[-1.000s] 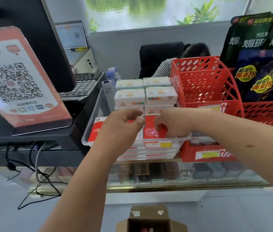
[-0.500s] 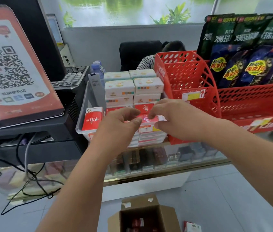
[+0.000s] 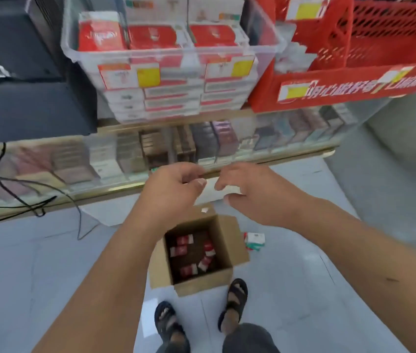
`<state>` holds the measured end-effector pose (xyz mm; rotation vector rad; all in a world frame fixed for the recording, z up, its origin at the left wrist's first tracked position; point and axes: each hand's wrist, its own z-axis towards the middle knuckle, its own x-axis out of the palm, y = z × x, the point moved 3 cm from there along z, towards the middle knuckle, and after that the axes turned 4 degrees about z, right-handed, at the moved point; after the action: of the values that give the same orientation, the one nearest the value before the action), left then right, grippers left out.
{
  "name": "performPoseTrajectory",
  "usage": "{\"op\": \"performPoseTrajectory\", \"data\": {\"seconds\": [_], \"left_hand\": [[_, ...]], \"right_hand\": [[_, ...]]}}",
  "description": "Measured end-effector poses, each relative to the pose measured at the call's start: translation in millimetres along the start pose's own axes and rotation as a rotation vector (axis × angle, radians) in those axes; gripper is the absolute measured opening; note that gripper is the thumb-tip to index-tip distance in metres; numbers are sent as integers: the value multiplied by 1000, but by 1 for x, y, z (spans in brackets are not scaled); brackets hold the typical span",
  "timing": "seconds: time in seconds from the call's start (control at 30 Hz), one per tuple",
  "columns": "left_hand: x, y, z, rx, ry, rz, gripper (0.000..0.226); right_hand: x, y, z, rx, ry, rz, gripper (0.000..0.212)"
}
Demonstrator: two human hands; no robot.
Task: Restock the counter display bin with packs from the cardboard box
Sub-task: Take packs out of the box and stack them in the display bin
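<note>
One box (image 3: 228, 275) holding about six red packs (image 3: 188, 270). One clear bin (image 3: 263, 34), three red top packs (image 3: 152, 36) showing. One loose pack (image 3: 254, 240) on floor (image 3: 36, 263).

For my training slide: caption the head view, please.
Left hand and right hand hover over an open cardboard box of red packs below the stocked counter bin.

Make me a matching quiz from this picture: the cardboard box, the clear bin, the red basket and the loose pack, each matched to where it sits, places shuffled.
Things:
1 cardboard box
2 clear bin
3 red basket
4 loose pack

Places:
A on the counter, far right
B on the floor, just right of the box
C on the floor, open, red packs inside
D on the counter, left of the basket

Pairs: 1-C, 2-D, 3-A, 4-B
</note>
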<state>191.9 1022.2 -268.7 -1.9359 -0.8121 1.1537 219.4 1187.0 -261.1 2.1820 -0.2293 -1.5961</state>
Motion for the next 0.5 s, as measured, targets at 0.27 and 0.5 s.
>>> {"op": "performPoseTrajectory", "data": {"seconds": [0.27, 0.5], "left_hand": [[62, 99, 35, -171, 2, 145, 22], [131, 202, 78, -324, 46, 206, 25]], "right_hand": [[115, -74, 29, 34, 193, 23, 22], [253, -164, 73, 115, 310, 7, 29]]}}
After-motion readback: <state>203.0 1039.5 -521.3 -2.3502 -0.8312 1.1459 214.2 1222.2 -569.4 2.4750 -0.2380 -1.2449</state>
